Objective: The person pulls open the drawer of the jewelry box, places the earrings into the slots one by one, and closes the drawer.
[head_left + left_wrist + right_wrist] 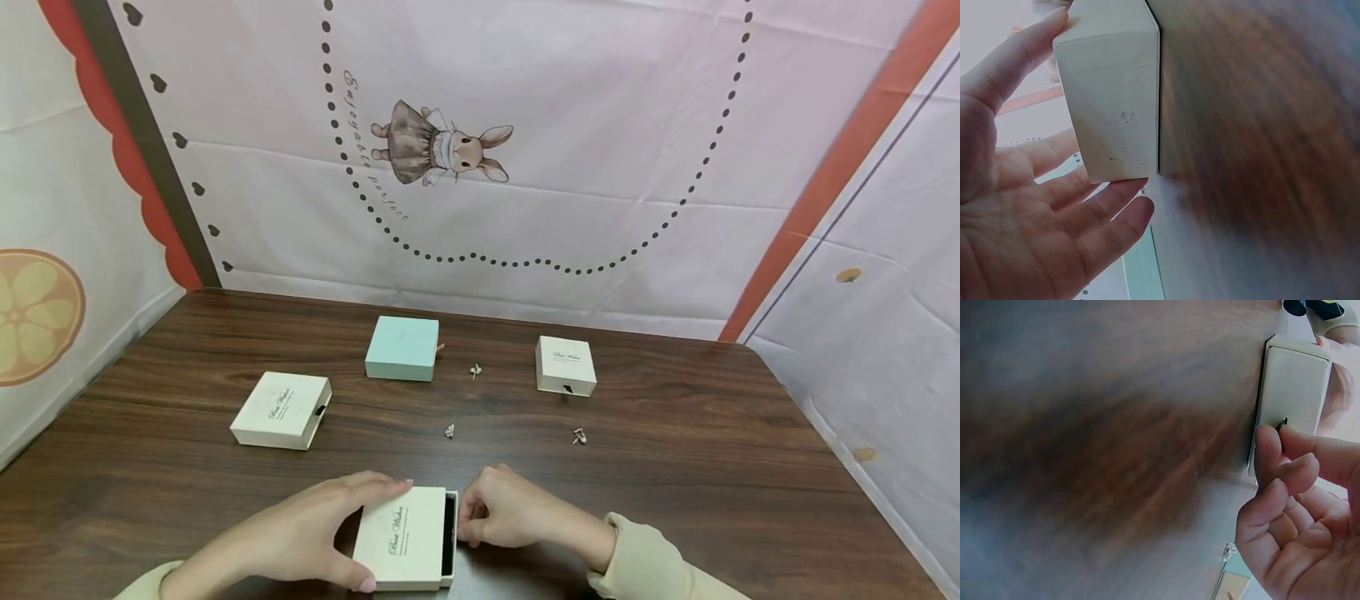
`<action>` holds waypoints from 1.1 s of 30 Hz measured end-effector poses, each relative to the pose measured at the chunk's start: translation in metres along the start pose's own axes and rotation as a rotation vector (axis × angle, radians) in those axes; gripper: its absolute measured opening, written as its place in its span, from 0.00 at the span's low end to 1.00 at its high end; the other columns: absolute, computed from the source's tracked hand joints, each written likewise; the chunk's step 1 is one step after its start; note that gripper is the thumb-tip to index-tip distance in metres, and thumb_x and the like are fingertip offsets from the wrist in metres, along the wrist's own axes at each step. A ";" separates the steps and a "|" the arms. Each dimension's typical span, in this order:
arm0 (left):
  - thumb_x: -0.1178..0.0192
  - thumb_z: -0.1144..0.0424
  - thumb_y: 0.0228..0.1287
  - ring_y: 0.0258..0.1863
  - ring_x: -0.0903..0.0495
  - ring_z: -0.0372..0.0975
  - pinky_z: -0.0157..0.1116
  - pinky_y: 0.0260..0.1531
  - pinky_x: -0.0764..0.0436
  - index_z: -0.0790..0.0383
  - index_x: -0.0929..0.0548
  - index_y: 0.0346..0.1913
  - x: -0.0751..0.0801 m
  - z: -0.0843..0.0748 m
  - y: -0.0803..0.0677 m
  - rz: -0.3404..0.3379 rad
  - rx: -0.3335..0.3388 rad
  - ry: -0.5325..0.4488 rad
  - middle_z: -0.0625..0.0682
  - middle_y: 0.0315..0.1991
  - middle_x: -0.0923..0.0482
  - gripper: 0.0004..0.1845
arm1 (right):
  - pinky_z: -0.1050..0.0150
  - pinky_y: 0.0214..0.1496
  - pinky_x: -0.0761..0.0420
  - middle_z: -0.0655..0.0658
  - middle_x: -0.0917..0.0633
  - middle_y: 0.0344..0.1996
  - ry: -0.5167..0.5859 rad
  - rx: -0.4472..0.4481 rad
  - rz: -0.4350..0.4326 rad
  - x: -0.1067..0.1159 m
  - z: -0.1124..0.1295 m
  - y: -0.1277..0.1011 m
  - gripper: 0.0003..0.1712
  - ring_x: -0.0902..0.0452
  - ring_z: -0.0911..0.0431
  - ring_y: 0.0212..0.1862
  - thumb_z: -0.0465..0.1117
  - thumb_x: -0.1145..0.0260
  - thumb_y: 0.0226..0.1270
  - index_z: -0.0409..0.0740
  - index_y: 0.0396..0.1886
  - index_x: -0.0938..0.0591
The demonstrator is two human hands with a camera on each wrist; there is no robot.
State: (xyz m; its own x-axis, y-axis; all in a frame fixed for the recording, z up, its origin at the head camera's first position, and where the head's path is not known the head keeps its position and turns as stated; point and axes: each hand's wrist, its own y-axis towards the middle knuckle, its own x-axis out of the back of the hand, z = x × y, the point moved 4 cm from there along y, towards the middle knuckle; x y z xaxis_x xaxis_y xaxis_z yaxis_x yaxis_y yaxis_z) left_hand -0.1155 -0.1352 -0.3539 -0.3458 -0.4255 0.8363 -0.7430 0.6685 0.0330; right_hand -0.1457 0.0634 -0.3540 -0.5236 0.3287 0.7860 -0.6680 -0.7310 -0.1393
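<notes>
Nearest the person, at the front edge of the dark wooden table (pixel 675 467), lies a small cream cardboard drawer box with script lettering on its lid (pixel 401 537). The left hand (pixel 300 533) clasps its sleeve from the left side, thumb at the near corner and fingers along the far edge; the left wrist view shows the fingers spread round the box's end. The right hand (pixel 510 510) has its fingers curled at the box's right end, pinching a small black pull tab (pixel 1282 423), and the drawer stands slightly out, showing a dark gap.

The box looks light and stiff, thin card that would dent if squeezed; holding the sleeve by its sides and drawing on the tab seems the sound way to take it.

Further back lie three tiny metal earrings (pixel 450 431), well apart from each other. To the left sits a second cream box (pixel 281 409), beyond it a pale mint square box (pixel 402 347), and to the right a smaller cream box (pixel 566 364). Behind hangs a pink cloth backdrop with a rabbit print (pixel 442 150).
</notes>
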 end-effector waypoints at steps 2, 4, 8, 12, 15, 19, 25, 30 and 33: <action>0.34 0.39 0.43 0.53 0.29 0.39 0.40 0.48 0.27 0.51 0.34 0.65 0.000 0.000 0.000 0.003 0.001 0.000 0.45 0.57 0.31 0.44 | 0.78 0.24 0.31 0.58 0.23 0.10 0.006 0.002 0.001 0.000 -0.001 -0.001 0.09 0.33 0.74 0.17 0.32 0.34 0.50 0.45 0.13 0.19; 0.34 0.39 0.43 0.54 0.30 0.39 0.40 0.48 0.28 0.51 0.34 0.65 0.000 0.000 0.000 0.005 0.003 0.000 0.45 0.57 0.31 0.44 | 0.78 0.25 0.31 0.58 0.22 0.10 0.007 0.003 0.003 0.001 -0.003 -0.002 0.09 0.33 0.74 0.17 0.32 0.34 0.50 0.45 0.14 0.19; 0.34 0.39 0.43 0.54 0.29 0.39 0.40 0.48 0.28 0.52 0.34 0.65 0.001 0.000 0.000 0.002 0.003 0.004 0.45 0.57 0.31 0.44 | 0.78 0.27 0.32 0.58 0.22 0.10 0.002 0.004 0.006 0.002 -0.003 -0.004 0.09 0.33 0.74 0.17 0.33 0.34 0.51 0.45 0.14 0.19; 0.33 0.40 0.43 0.53 0.29 0.39 0.41 0.48 0.28 0.52 0.34 0.65 0.001 0.000 0.000 -0.002 0.003 0.015 0.45 0.57 0.30 0.44 | 0.78 0.26 0.31 0.57 0.22 0.11 0.012 0.003 0.005 0.004 -0.004 -0.006 0.08 0.33 0.75 0.17 0.32 0.34 0.51 0.45 0.15 0.18; 0.33 0.41 0.43 0.53 0.29 0.40 0.41 0.48 0.28 0.52 0.34 0.65 0.001 0.000 -0.001 -0.001 0.001 0.020 0.46 0.57 0.30 0.44 | 0.78 0.23 0.31 0.56 0.21 0.11 0.029 0.004 0.006 0.005 -0.006 -0.007 0.08 0.33 0.75 0.16 0.31 0.35 0.51 0.44 0.16 0.18; 0.34 0.41 0.43 0.53 0.29 0.40 0.41 0.48 0.27 0.53 0.34 0.65 0.001 0.000 -0.001 0.000 -0.002 0.019 0.46 0.57 0.30 0.44 | 0.78 0.23 0.31 0.56 0.21 0.11 0.032 0.001 0.008 0.005 -0.009 -0.009 0.09 0.34 0.75 0.16 0.31 0.35 0.51 0.44 0.16 0.18; 0.35 0.39 0.44 0.53 0.29 0.41 0.42 0.48 0.28 0.51 0.34 0.65 0.002 0.000 -0.002 0.007 0.009 0.013 0.46 0.57 0.31 0.44 | 0.77 0.23 0.32 0.56 0.21 0.11 0.027 0.010 0.010 0.006 -0.010 -0.011 0.09 0.35 0.75 0.16 0.32 0.35 0.51 0.44 0.15 0.18; 0.35 0.40 0.44 0.54 0.29 0.41 0.42 0.49 0.28 0.52 0.35 0.66 0.002 -0.001 -0.002 0.007 0.003 0.017 0.46 0.57 0.31 0.44 | 0.77 0.21 0.32 0.56 0.21 0.11 0.040 -0.002 0.011 0.008 -0.012 -0.015 0.09 0.35 0.74 0.15 0.32 0.34 0.51 0.44 0.15 0.18; 0.34 0.40 0.44 0.54 0.29 0.41 0.42 0.49 0.28 0.52 0.35 0.66 0.001 -0.002 -0.001 0.006 -0.003 0.020 0.46 0.57 0.31 0.44 | 0.77 0.19 0.32 0.57 0.21 0.11 0.043 -0.013 0.010 0.009 -0.014 -0.017 0.08 0.35 0.74 0.14 0.32 0.34 0.52 0.44 0.16 0.18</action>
State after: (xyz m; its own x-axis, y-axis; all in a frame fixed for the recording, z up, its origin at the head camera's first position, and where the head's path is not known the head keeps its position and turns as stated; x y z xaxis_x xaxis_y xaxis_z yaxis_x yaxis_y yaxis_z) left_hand -0.1140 -0.1358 -0.3519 -0.3388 -0.4089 0.8474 -0.7393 0.6727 0.0290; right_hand -0.1464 0.0866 -0.3533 -0.5524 0.3468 0.7580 -0.6693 -0.7265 -0.1553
